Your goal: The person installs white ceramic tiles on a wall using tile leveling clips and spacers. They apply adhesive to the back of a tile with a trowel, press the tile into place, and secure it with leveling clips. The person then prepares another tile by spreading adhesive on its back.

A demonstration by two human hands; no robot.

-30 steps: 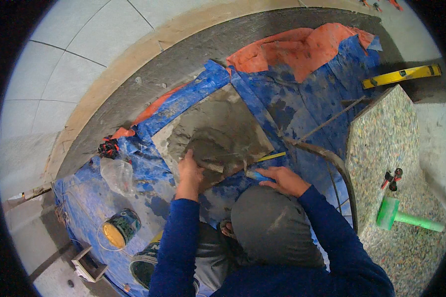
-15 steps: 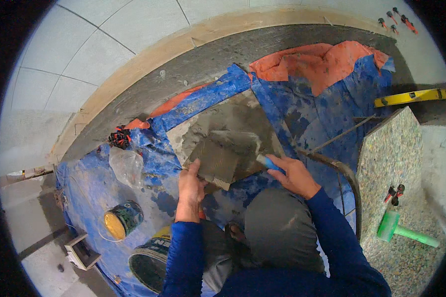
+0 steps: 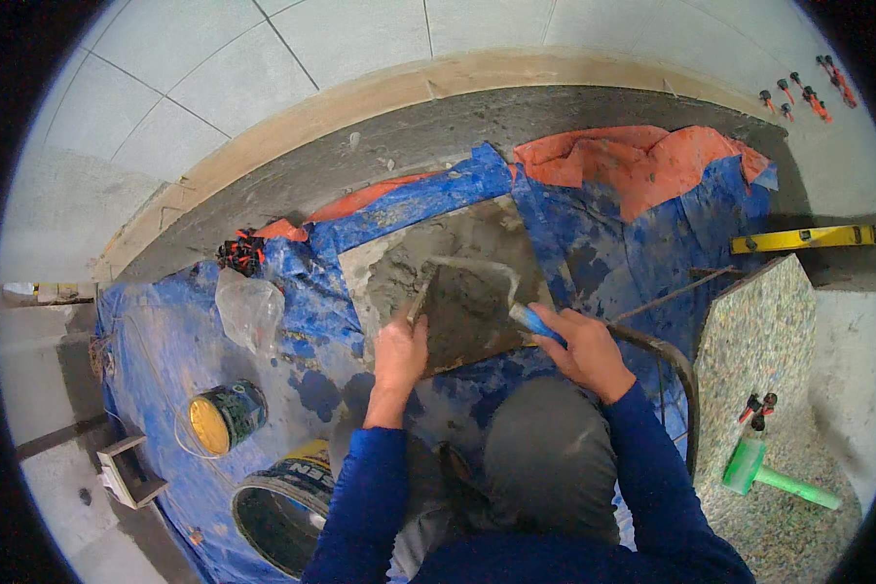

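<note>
A square tile (image 3: 358, 273) spread with wet grey mortar (image 3: 477, 229) lies in front of my knees on the blue tarp. My left hand (image 3: 399, 358) grips a smaller flat tile piece (image 3: 422, 295), tipped up nearly edge-on above the mortar. In my right hand (image 3: 586, 352) is a trowel (image 3: 537, 323) by its blue and pale handle. Its bent metal neck reaches left, and the mortar-smeared blade lies close to the tilted piece. Whether blade and piece touch, I cannot tell.
Blue tarp (image 3: 302, 389) covers the floor, with an orange fold (image 3: 642, 165) behind. Left stand a small bucket (image 3: 232, 417), a larger bucket (image 3: 273, 511) and a plastic bag (image 3: 248, 310). Right are a metal bar frame (image 3: 686, 375), foam board (image 3: 759, 341), green mallet (image 3: 779, 477) and yellow level (image 3: 803, 239).
My left hand has turned the tile piece from lying nearly flat to nearly edge-on, moving it slightly right. The trowel stays in my right hand. The whole view has shifted a little.
</note>
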